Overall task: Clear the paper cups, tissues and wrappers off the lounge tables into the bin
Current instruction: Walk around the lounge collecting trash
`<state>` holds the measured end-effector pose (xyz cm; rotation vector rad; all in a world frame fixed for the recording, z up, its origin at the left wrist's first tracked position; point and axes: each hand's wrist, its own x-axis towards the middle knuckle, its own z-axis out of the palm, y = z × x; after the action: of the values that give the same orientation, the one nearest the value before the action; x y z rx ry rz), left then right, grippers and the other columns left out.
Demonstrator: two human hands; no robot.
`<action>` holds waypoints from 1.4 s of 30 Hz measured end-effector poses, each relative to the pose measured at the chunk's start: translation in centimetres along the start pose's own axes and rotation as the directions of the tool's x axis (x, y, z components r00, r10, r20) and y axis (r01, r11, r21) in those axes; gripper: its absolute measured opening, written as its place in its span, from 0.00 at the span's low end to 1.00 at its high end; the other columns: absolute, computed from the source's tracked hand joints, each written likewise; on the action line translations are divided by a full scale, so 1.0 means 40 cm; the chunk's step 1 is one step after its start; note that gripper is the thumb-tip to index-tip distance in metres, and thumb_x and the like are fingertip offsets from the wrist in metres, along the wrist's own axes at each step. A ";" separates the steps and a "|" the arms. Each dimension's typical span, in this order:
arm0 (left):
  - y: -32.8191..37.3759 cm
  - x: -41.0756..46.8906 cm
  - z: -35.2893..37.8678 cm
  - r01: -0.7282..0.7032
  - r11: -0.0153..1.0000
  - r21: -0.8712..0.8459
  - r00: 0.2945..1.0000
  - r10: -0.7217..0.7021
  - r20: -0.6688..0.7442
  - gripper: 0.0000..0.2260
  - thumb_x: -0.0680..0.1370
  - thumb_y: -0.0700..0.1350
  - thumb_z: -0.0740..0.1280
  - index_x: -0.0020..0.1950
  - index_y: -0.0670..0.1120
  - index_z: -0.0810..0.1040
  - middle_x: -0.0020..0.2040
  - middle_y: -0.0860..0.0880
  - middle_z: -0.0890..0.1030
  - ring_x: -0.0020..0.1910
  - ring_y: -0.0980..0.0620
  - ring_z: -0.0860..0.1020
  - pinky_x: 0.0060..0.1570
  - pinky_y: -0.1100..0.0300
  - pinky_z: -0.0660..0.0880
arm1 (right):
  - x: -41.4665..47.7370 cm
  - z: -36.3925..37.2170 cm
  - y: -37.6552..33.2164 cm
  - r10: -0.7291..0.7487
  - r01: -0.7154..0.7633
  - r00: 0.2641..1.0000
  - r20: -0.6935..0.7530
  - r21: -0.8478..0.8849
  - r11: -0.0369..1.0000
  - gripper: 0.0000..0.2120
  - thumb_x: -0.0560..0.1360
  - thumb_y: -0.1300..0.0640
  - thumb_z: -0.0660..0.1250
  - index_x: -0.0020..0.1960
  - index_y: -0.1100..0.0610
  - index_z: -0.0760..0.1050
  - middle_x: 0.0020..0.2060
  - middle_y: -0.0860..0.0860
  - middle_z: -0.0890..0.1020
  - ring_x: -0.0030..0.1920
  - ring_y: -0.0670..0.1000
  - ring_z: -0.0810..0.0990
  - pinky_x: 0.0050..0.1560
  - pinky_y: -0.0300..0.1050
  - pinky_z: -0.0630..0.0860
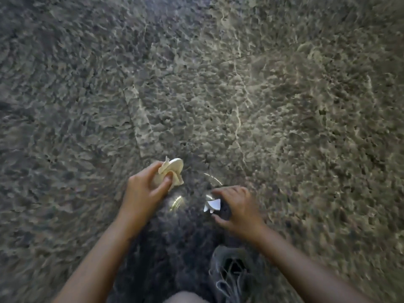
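Above the mottled floor [218, 84], the left hand [144, 189] is gripping one crumpled tissue [170, 173]; the right hand [236, 206] fingers are clutching one dark wrapper [215, 204].

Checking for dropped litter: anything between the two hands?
Head view: only bare mottled floor with faint light arcs lies between the left hand, holding tissue, and the right hand.

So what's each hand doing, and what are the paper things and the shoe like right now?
Left hand: closed around the crumpled paper, held above the floor.
Crumpled paper: cream, scrunched, sticking out past the fingers.
Right hand: fingers curled over the white scrap; something dark is under the palm, too blurred to name.
White scrap: small, torn-looking, partly hidden.
Shoe: grey, laced, on the floor.
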<state>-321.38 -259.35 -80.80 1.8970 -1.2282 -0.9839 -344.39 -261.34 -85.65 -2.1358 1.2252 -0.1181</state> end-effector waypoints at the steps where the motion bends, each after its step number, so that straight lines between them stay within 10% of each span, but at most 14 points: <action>1: -0.045 0.011 0.025 0.010 1.000 -0.002 1.000 -0.010 0.013 0.07 0.70 0.49 0.66 0.46 0.58 0.76 0.36 0.61 0.78 0.34 0.67 0.75 0.37 0.67 0.69 | 0.007 0.034 0.025 -0.007 0.008 1.000 0.027 -0.016 1.000 0.22 0.63 0.53 0.73 0.57 0.55 0.77 0.51 0.47 0.81 0.54 0.52 0.77 0.54 0.46 0.65; 13: -0.108 0.020 0.091 -0.035 0.999 -0.025 0.997 0.037 0.067 0.02 0.69 0.53 0.65 0.39 0.60 0.76 0.34 0.61 0.80 0.34 0.65 0.76 0.37 0.64 0.71 | 0.080 0.058 0.053 -0.046 0.043 0.986 -0.160 -0.019 0.999 0.02 0.66 0.62 0.71 0.38 0.59 0.79 0.32 0.50 0.81 0.34 0.52 0.79 0.41 0.37 0.60; 19: -0.040 0.050 0.093 -0.100 0.993 -0.059 0.993 0.103 0.052 0.06 0.71 0.50 0.66 0.44 0.62 0.74 0.36 0.60 0.79 0.35 0.63 0.77 0.37 0.66 0.71 | 0.124 -0.017 -0.058 0.088 0.061 0.952 -0.292 0.463 0.884 0.08 0.69 0.59 0.73 0.45 0.57 0.75 0.37 0.45 0.78 0.37 0.45 0.76 0.40 0.34 0.71; 24: -0.001 0.066 0.101 -0.111 0.985 -0.131 0.989 0.122 0.081 0.03 0.75 0.49 0.67 0.47 0.51 0.77 0.38 0.51 0.81 0.36 0.52 0.79 0.39 0.52 0.77 | 0.155 -0.044 -0.089 0.140 0.051 0.937 -0.319 0.522 0.851 0.09 0.66 0.62 0.75 0.42 0.62 0.77 0.41 0.52 0.76 0.35 0.47 0.74 0.36 0.32 0.70; 30: 0.020 0.065 0.105 -0.101 0.982 -0.157 0.985 0.120 0.120 0.10 0.69 0.63 0.64 0.45 0.60 0.76 0.39 0.55 0.81 0.33 0.55 0.80 0.34 0.60 0.77 | 0.163 -0.058 -0.090 0.164 0.036 0.949 -0.269 0.610 0.791 0.17 0.66 0.55 0.75 0.42 0.47 0.66 0.39 0.51 0.78 0.35 0.52 0.78 0.33 0.36 0.74; 42: 0.006 0.084 0.098 -0.112 0.987 -0.118 0.990 0.121 0.071 0.09 0.70 0.39 0.72 0.46 0.50 0.78 0.31 0.59 0.78 0.29 0.64 0.75 0.29 0.72 0.69 | 0.189 -0.053 -0.055 0.010 0.117 0.961 -0.277 0.438 0.891 0.27 0.64 0.57 0.77 0.49 0.49 0.60 0.37 0.43 0.72 0.31 0.42 0.74 0.30 0.28 0.70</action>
<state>-323.93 -263.08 -83.34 1.6941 -1.2850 -1.0506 -339.40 -267.67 -84.52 -1.7780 1.1500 -0.6785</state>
